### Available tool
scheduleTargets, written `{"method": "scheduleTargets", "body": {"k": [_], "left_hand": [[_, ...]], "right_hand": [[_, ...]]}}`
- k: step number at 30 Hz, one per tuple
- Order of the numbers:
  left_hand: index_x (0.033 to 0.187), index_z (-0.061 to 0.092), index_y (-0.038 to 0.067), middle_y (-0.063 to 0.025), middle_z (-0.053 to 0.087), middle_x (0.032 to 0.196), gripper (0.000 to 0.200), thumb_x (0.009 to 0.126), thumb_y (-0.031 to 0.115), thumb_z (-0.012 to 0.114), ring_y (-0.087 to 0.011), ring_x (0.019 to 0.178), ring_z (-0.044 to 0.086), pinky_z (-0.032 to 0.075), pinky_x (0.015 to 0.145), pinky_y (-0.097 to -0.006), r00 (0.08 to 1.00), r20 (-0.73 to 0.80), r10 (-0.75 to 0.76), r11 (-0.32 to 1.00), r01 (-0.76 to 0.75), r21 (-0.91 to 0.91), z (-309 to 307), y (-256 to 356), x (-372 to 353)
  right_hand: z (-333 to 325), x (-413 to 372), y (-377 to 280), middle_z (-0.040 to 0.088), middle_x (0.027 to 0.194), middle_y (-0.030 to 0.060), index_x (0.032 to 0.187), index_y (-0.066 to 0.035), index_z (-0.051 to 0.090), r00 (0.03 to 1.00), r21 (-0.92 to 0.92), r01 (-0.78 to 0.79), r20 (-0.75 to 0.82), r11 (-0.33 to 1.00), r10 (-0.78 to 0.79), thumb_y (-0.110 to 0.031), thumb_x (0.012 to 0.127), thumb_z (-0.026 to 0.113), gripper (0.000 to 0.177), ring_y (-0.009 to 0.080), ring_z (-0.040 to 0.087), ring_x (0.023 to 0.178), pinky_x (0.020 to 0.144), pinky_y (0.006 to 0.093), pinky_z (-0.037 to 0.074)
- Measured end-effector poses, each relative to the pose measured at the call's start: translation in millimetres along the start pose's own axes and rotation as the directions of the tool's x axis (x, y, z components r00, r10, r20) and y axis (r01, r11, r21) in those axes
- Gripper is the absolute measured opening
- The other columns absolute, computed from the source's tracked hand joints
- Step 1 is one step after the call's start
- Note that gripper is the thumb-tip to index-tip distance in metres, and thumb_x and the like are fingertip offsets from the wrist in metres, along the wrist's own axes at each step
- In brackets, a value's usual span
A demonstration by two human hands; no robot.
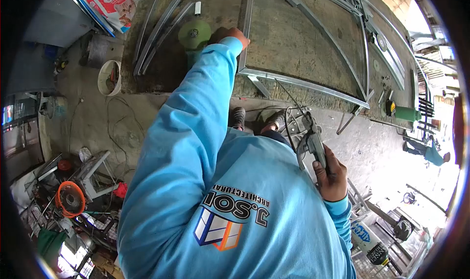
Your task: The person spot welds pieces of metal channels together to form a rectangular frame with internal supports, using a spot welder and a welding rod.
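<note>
A rectangular metal frame of square tubing lies on the worktable, with a diagonal bar across it. My left hand is closed at the frame's left bar, its fingers curled against the tube near the corner. In my right hand is a grey welding electrode holder, gripped low beside my body. A thin welding rod sticks out from the holder, its far end near the frame's front bar. Just left of my left hand, a green angle grinder lies on the table.
Loose metal bars lie on the table's left part. A white bucket stands by the table's left edge. Cables run over the floor. At right are a green tool and a person farther off. An orange round object sits among clutter.
</note>
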State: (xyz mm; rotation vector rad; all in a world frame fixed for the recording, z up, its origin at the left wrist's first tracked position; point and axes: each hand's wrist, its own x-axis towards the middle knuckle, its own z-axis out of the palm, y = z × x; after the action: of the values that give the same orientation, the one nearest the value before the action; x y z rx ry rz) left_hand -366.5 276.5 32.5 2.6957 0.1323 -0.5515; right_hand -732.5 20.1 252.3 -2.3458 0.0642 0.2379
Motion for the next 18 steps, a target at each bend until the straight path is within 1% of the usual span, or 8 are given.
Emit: {"method": "scheduleTargets", "body": {"k": [1,4,5,8,11,13,15,18], "left_hand": [[0.114,0.07,0.002,-0.0185,0.066,0.123,0.057,0.084,0.05,0.069,-0.0362,0.112,0.064,0.051,0.096,-0.0435,1.0,0.003,-0.001,1.0,0.001,-0.003,-2,1,-2],[0.114,0.07,0.002,-0.0189,0.067,0.123,0.057,0.083,0.05,0.07,-0.0357,0.112,0.064,0.051,0.097,-0.0433,0.999,0.038,-0.001,1.0,0.002,-0.028,-17,7,-16],[0.114,0.071,0.002,-0.0193,0.067,0.122,0.057,0.083,0.05,0.07,-0.0356,0.112,0.064,0.051,0.097,-0.0432,0.999,0.042,0.01,1.0,-0.01,-0.017,-22,9,-21],[0.113,0.071,0.001,-0.0198,0.067,0.121,0.057,0.083,0.05,0.07,-0.0356,0.112,0.064,0.051,0.097,-0.0429,0.999,0.038,0.01,1.0,-0.01,0.001,-26,8,-25],[0.111,0.071,0.001,-0.0195,0.067,0.12,0.057,0.083,0.051,0.07,-0.0358,0.111,0.064,0.051,0.097,-0.0424,1.0,0.005,0.011,1.0,-0.011,-0.007,-13,4,-13],[0.111,0.072,0.001,-0.0192,0.067,0.12,0.057,0.083,0.051,0.07,-0.0359,0.111,0.064,0.051,0.096,-0.0421,1.0,-0.025,0.009,1.0,-0.01,-0.024,-7,2,-4],[0.111,0.071,0.0,-0.0194,0.067,0.121,0.058,0.083,0.052,0.069,-0.0353,0.111,0.064,0.051,0.095,-0.0424,0.999,0.033,0.028,1.0,-0.028,0.011,-9,-1,-3],[0.109,0.072,0.002,-0.0192,0.069,0.117,0.057,0.083,0.052,0.069,-0.0323,0.108,0.066,0.052,0.093,-0.0419,0.997,0.07,0.025,0.999,-0.028,0.037,-10,-3,0]], "right_hand": [[1,5,-1,0.069,0.099,0.0259,0.132,0.006,0.053,1.0,-0.003,-0.002,0.003,1.0,0.002,-0.013,0.094,0.063,0.044,0.0335,0.072,0.09,0.077,0.0365,0.054],[2,20,-19,0.07,0.1,0.0252,0.136,0.004,0.05,0.989,-0.05,-0.135,0.061,0.99,0.138,-0.014,0.096,0.06,0.045,0.033,0.073,0.089,0.077,0.0356,0.054],[4,22,-20,0.07,0.1,0.0252,0.136,0.004,0.05,0.989,-0.053,-0.133,0.063,0.99,0.136,-0.014,0.096,0.06,0.045,0.033,0.073,0.089,0.077,0.0356,0.054],[6,31,-23,0.07,0.1,0.0241,0.14,0.001,0.049,0.999,0.036,-0.001,-0.032,0.999,0.002,-0.01,0.097,0.06,0.046,0.0274,0.072,0.09,0.077,0.032,0.054],[14,39,-10,0.069,0.1,0.024,0.14,-0.001,0.051,0.999,-0.033,-0.035,0.028,0.999,0.036,-0.01,0.096,0.061,0.046,0.0249,0.072,0.09,0.078,0.0306,0.053],[15,41,-13,0.069,0.099,0.0238,0.14,-0.002,0.052,0.999,0.002,-0.034,0.033,0.999,0.034,-0.009,0.096,0.061,0.045,0.0248,0.072,0.088,0.077,0.0298,0.053],[18,41,-13,0.069,0.096,0.0237,0.14,-0.003,0.053,0.992,0.009,0.113,-0.053,0.994,-0.112,-0.008,0.096,0.061,0.045,0.0264,0.072,0.085,0.075,0.0308,0.053],[17,40,-16,0.069,0.098,0.0229,0.141,-0.003,0.051,0.999,-0.027,0.038,0.003,0.999,-0.038,-0.01,0.096,0.062,0.047,0.0279,0.072,0.087,0.076,0.0307,0.053]]}}
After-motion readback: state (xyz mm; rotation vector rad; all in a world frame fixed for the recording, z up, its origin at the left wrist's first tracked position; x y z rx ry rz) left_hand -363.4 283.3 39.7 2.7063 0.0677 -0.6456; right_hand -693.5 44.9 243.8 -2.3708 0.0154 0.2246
